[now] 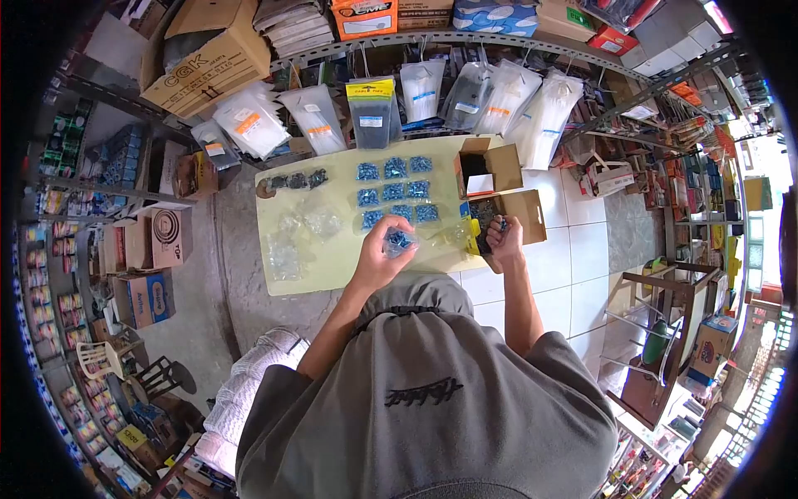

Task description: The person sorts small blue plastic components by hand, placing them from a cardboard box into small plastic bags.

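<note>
My left hand [386, 252] is closed round a small clear bag of blue pieces [399, 239], held above the front edge of the pale yellow table [332, 279]. Over the lower open cardboard box [525, 218], my right hand [505, 239] is closed, with some small dark pieces showing at its fingers. Small bags of blue pieces [394, 192] lie in rows on the table, just beyond my left hand. Loose clear plastic bags [320, 218] are spread to the left, and dark clumps [298, 180] lie behind them.
Another open cardboard box [502, 166] stands at the table's back right. Packs of cable ties [371, 112] hang from the shelf beyond the table. A wooden table frame [657, 349] is at the right, and a white woven sack [249, 391] at the lower left.
</note>
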Demonstrator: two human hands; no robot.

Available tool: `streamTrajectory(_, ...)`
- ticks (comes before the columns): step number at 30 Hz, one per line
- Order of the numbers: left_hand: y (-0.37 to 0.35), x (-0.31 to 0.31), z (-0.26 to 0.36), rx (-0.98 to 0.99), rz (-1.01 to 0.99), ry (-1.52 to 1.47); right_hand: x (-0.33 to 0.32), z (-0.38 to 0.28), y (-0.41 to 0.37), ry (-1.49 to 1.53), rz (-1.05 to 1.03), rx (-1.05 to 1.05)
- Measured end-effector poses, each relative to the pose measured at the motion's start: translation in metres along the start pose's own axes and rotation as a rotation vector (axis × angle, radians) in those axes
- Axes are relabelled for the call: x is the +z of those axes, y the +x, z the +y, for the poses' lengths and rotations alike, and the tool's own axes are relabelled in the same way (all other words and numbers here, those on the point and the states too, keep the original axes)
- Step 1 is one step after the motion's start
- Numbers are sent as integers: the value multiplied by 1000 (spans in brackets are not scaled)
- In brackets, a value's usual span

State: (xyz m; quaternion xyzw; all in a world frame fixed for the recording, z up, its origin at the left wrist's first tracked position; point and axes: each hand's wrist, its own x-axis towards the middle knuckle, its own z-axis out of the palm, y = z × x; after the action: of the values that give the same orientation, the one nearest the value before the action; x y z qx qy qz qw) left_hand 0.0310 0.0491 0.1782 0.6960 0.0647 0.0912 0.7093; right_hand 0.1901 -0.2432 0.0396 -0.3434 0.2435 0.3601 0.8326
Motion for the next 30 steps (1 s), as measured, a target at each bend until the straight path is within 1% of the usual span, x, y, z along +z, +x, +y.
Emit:
streamTrajectory(1, 0, 0, 1, -2, 0, 5, -3, 0, 2, -1, -1, 0)
streamTrajectory(3, 1, 0, 1, 5, 1, 10, 12, -1, -5, -48, 42, -98)
streamTrajectory(5, 1, 1, 0, 9, 2, 10, 32, -2, -13, -75, 36, -113)
streamTrajectory(7, 2, 2, -4, 64, 5, 52, 57, -6, -27, -105, 30, -125)
streamTrajectory(9, 1, 5, -7, 54, 6, 33, 90, -13, -47, -211, -155, -47)
streamTrajectory(11, 2, 7, -7, 48, 9, 17, 129, -16, -68, -276, -123, -23)
streamTrajectory(13, 3, 9, -5, 78, -14, 86, 160, -16, -86, -341, -92, 3)
streamTrajectory(15, 2, 12, -3, 60, -11, 91, 184, -15, -101, -496, -178, -1)
streamTrajectory(16, 2, 13, -1, 41, -15, 97, 195, -15, -107, -501, -180, 3)
streamTrajectory(18, 2, 15, -1, 33, -13, 103, 212, -13, -115, -693, -297, 33)
streamTrajectory(19, 4, 15, -1, 94, -23, 110, 217, -11, -117, -699, -299, 36)
streamTrajectory(20, 4, 15, 0, 155, -32, 118, 221, -10, -118, -877, -357, 11)
streamTrajectory(21, 3, 14, 1, 156, -27, 117, 225, -8, -119, -1054, -414, -16)
streamTrajectory(22, 2, 14, 2, 106, -40, 103, 231, -5, -121, -1058, -417, -14)
streamTrajectory(23, 2, 14, 4, 56, -54, 90, 237, 0, -123, -1223, -479, -181)
streamTrajectory(24, 2, 13, 4, 58, -49, 88, 240, 4, -125, -1383, -540, -354)
streamTrajectory(26, 1, 11, 5, 58, -82, 44, 238, 9, -122, -1397, -554, -389)
streamTrajectory(27, 1, 10, 4, 57, -78, 41, 239, 11, -123, -1464, -546, -390)
streamTrajectory(28, 1, 10, 2, 86, -73, 56, 240, 12, -123, -1530, -537, -390)
streamTrajectory(30, 2, 11, -1, 115, -67, 68, 248, 16, -130, -1545, -521, -401)
